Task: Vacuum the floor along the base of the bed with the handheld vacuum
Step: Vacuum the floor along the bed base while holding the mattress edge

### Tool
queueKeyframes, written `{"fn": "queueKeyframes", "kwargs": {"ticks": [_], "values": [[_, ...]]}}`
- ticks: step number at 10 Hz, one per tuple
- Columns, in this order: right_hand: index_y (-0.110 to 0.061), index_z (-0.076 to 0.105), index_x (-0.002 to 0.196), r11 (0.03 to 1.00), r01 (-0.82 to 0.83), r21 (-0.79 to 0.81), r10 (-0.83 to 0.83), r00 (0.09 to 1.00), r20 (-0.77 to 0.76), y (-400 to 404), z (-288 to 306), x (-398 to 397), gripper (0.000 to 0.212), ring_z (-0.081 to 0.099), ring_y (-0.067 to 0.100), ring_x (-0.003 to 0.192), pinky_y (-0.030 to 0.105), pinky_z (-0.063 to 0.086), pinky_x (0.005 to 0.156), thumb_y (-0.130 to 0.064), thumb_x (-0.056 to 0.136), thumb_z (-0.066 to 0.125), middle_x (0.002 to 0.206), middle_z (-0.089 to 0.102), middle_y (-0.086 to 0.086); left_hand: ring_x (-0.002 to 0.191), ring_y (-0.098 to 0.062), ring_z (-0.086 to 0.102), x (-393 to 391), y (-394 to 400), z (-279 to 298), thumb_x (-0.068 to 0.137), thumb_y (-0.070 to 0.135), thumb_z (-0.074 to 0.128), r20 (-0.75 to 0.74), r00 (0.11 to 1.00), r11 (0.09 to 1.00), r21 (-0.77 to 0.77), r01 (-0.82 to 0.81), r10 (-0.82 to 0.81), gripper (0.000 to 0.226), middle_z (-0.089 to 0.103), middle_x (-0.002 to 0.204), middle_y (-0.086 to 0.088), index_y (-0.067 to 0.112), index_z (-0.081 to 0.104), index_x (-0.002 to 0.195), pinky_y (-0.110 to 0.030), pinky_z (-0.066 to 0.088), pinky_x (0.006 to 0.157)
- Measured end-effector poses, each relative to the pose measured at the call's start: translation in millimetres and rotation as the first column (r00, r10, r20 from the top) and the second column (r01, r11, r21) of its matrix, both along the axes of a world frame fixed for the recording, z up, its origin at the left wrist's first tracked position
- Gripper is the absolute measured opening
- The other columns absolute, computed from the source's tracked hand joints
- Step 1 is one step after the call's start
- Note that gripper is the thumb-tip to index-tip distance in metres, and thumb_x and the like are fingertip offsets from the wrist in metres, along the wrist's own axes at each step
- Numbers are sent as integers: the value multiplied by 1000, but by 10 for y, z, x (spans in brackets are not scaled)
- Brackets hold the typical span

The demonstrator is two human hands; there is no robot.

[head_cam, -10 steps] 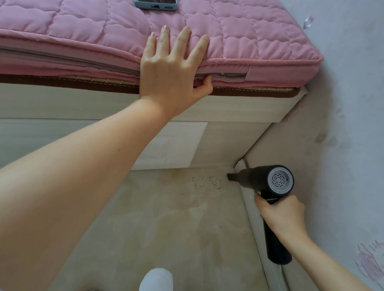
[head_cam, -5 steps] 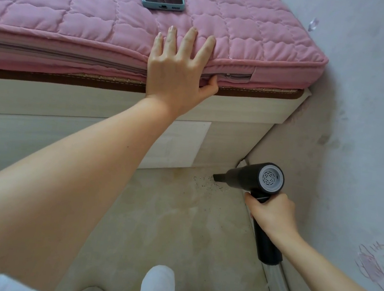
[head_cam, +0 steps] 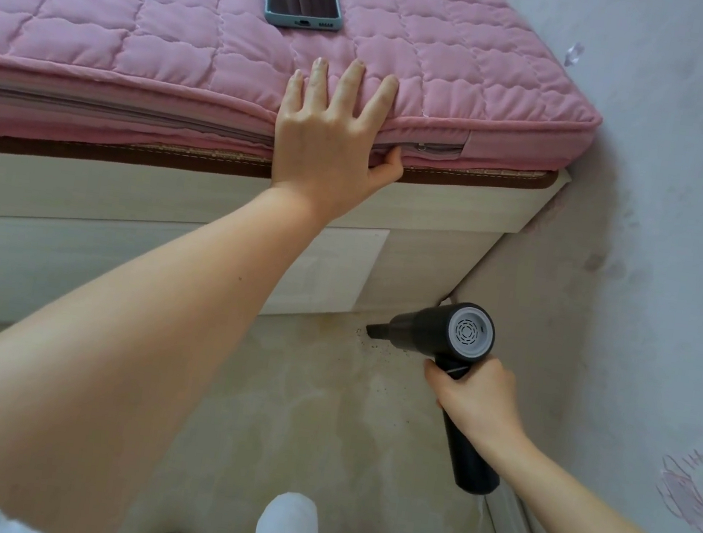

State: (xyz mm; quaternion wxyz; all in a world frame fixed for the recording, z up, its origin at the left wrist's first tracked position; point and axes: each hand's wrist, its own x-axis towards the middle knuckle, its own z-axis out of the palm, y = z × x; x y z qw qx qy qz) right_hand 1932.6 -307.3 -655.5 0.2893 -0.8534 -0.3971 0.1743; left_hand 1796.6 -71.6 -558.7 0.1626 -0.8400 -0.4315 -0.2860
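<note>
A: Right hand clenches the grip of the handheld vacuum; nozzle low over floor crumbs near the bed base corner.

B: Left hand flat, bracing on the pink mattress. Best kept slow, nozzle skimming along the base.

A: Barrel axis runs roughly level, pointing left; handle slants down-right.

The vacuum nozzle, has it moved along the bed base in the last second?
Yes. The vacuum nozzle has slid left, away from the wall corner, over the crumbs along the bed base.
</note>
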Motion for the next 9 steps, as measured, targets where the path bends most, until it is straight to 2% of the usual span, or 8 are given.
{"fn": "queueKeyframes", "kwargs": {"ticks": [2, 4, 7, 9], "values": [[-15, 56, 66, 998, -63, 7, 62, 994, 95, 3, -7, -125, 18, 57, 24, 66, 29, 43, 57, -26, 71, 69, 55, 58, -1, 135, -44, 38, 0, 0, -3, 90, 57, 33, 0, 1000, 1000, 8, 1, -1, 63, 43, 148, -13, 26, 42, 145, -54, 28, 113], [-16, 61, 74, 996, -89, 3, 88, 994, 72, -14, 38, -203, 13, 58, 19, 68, 29, 48, 61, -26, 71, 68, 59, 61, -3, 136, -44, 37, -4, 8, -8, 90, 57, 32, -5, 1000, 1000, 4, 1, -1, 64, 42, 149, -13, 27, 40, 146, -54, 27, 113], [-11, 52, 63, 997, -71, -25, 73, 995, 63, -106, 51, -82, 22, 56, 24, 63, 30, 46, 58, -27, 70, 66, 52, 58, 5, 135, -44, 38, -5, 3, -8, 90, 56, 33, 2, 1000, 1000, 13, 1, -1, 63, 44, 148, -13, 25, 41, 144, -55, 28, 113], [-18, 50, 59, 999, -18, -39, 20, 998, 62, -194, 55, 106, 21, 56, 16, 60, 22, 41, 52, -26, 71, 66, 51, 56, -2, 134, -44, 39, 1, 3, -14, 90, 57, 34, 2, 1000, 1000, 19, 0, 0, 63, 44, 147, -13, 25, 42, 144, -55, 28, 113]]}}
